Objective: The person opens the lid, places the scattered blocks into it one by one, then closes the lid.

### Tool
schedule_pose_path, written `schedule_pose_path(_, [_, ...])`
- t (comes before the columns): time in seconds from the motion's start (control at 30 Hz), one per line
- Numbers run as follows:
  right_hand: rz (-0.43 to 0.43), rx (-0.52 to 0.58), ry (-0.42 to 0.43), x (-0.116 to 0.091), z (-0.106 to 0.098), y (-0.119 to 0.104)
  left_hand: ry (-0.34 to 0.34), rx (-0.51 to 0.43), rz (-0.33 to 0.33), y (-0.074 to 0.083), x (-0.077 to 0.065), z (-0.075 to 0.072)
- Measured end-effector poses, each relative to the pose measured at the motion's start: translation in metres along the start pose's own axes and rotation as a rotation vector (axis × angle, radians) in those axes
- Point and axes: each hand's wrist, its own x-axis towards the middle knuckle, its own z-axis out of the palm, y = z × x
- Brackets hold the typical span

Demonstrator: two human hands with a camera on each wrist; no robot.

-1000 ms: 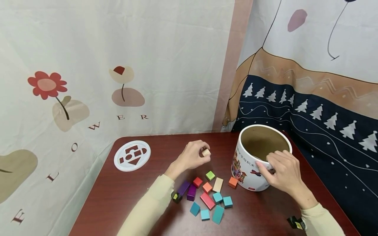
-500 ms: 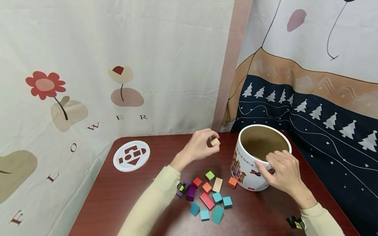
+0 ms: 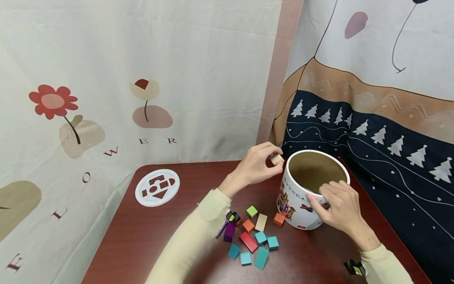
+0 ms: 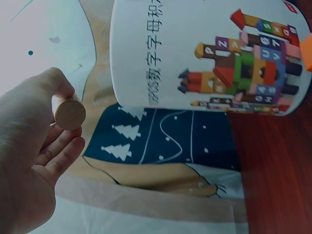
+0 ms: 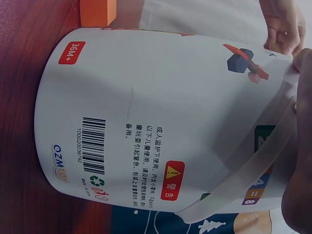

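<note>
My left hand (image 3: 260, 163) pinches a plain wooden cylinder block (image 3: 277, 159) in the air, just left of the white bucket's rim. The left wrist view shows the block's round end (image 4: 70, 115) between thumb and fingers. My right hand (image 3: 338, 203) grips the near right rim of the white bucket (image 3: 301, 211), fingers over the edge and thumb outside. The bucket stands upright, with printed toy blocks on its side and a brown inner wall. In the right wrist view, a pale handle strap (image 5: 243, 180) crosses the bucket's side near that hand.
Several coloured blocks lie loose on the dark red table (image 3: 142, 240), among them a green cube (image 3: 252, 211), a red block (image 3: 249, 241) and a teal block (image 3: 261, 258). An orange cube (image 3: 279, 219) sits beside the bucket. A white lid with shaped holes (image 3: 147, 199) lies back left.
My left hand has moved right and up with the wooden cylinder block, from above the loose blocks to beside the bucket's rim. My right hand and the bucket have stayed put.
</note>
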Motion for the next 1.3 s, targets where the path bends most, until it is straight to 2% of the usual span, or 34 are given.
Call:
schedule_pose_path(0.23, [-0.006, -0.004, 0.001, 0.002, -0.001, -0.001, -0.038, -0.010, 0.033, 0.012, 0.017, 0.010])
schedule_pose_path(0.87, [-0.015, -0.008, 0.000, 0.002, 0.000, -0.001, -0.200, 0.013, 0.021, 0.032, 0.050, 0.049])
schedule_pose_path(1.3, [-0.012, -0.007, 0.000, -0.002, 0.002, 0.003, -0.272, 0.020, 0.032, 0.040, 0.058, 0.063])
